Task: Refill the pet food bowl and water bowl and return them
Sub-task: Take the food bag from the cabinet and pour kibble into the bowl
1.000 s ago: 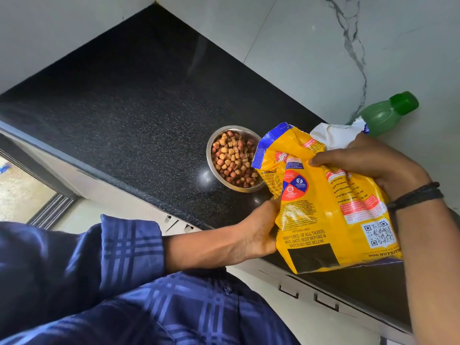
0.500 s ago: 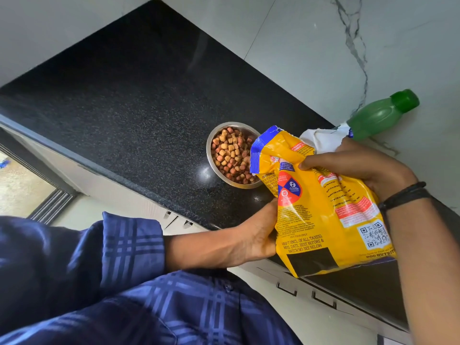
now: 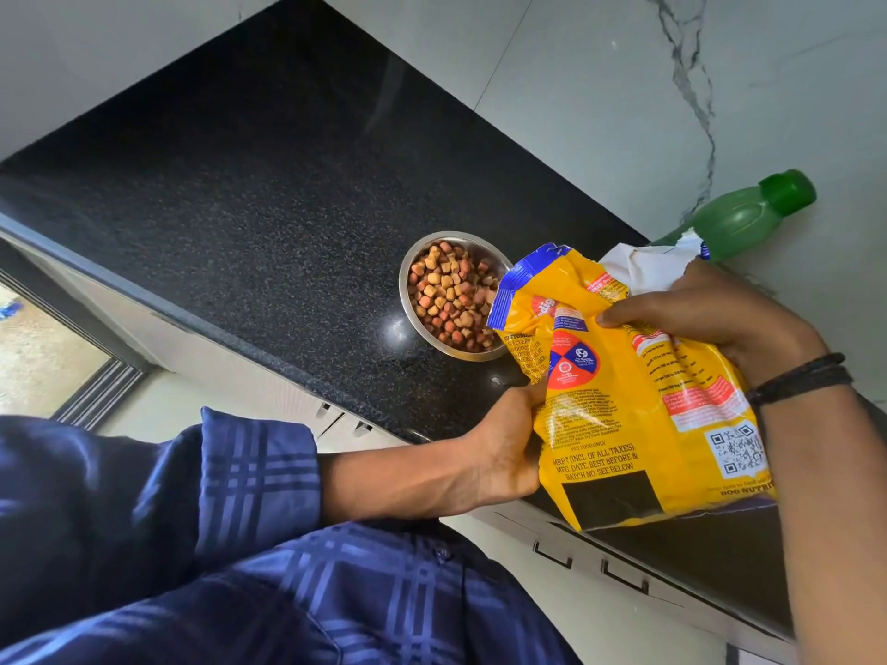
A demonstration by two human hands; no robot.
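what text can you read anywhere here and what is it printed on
"PET FOOD ONLY": yellow food bag.
"MRP (INCL. OF ALL TAXES)": same bag.
"MFG. DATE, BEST BEFORE & BATCH NO SEE BELOW": same bag.
"DOG NUTRI", cut off: bag's bottom edge.
"CUSTOMER", rest folded away: bag's left side.
QR code and remaining small print: too small to read.
Green bottle and steel bowl: no text shows.

Black speckled counter [image 3: 240, 208], steel bowl [image 3: 403, 295] of kibble [image 3: 451, 300] resting on it, green bottle [image 3: 734, 223] at the back, base hidden
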